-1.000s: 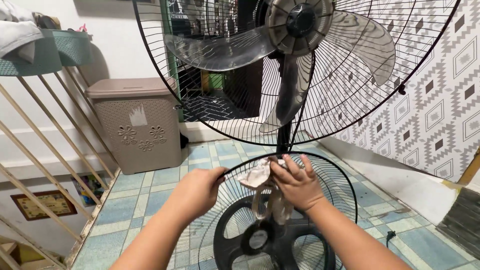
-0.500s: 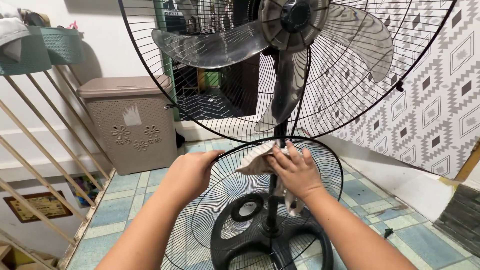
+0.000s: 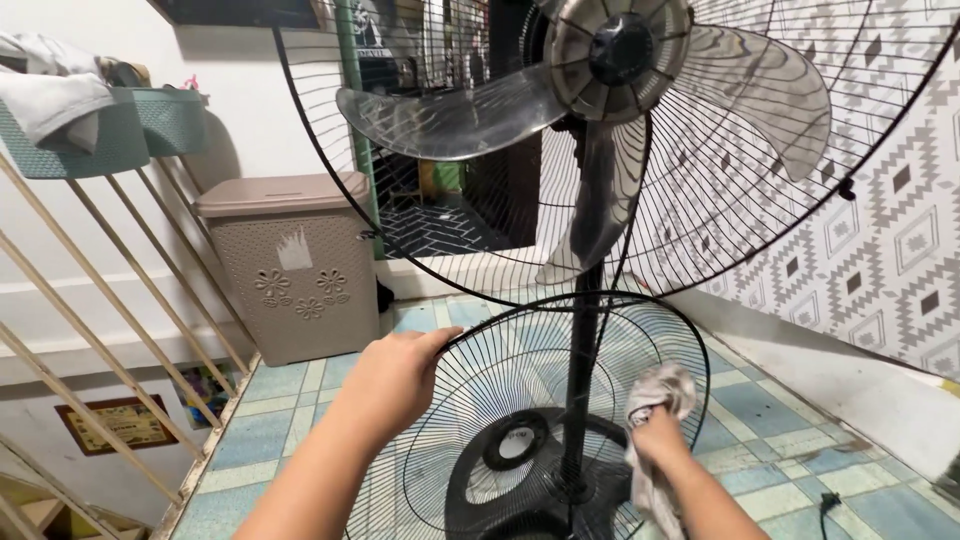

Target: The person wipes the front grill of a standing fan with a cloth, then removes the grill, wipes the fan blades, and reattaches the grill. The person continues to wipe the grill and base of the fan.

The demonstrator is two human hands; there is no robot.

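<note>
A tall black stand fan (image 3: 600, 150) fills the upper view, its clear blades (image 3: 450, 115) bare in front of the rear wire guard. My left hand (image 3: 395, 375) grips the left rim of the detached black front grille (image 3: 560, 340), holding it upright in front of the fan pole (image 3: 580, 380). My right hand (image 3: 658, 440) is lower right, behind the grille's wires near its right edge, closed on a dirty grey-white rag (image 3: 660, 395) that hangs down past my wrist. The round black fan base (image 3: 520, 470) shows through the grille.
A beige plastic hamper (image 3: 290, 265) stands at the left by slanted wooden rails (image 3: 110, 300). Teal baskets (image 3: 100, 130) with cloth sit above them. A patterned wall (image 3: 890, 250) runs along the right. The floor is blue tile (image 3: 270, 420). A black cord (image 3: 825, 500) lies at lower right.
My right hand with the rag has slid from the top of the grille down to its right side. My left hand keeps hold of the rim.
</note>
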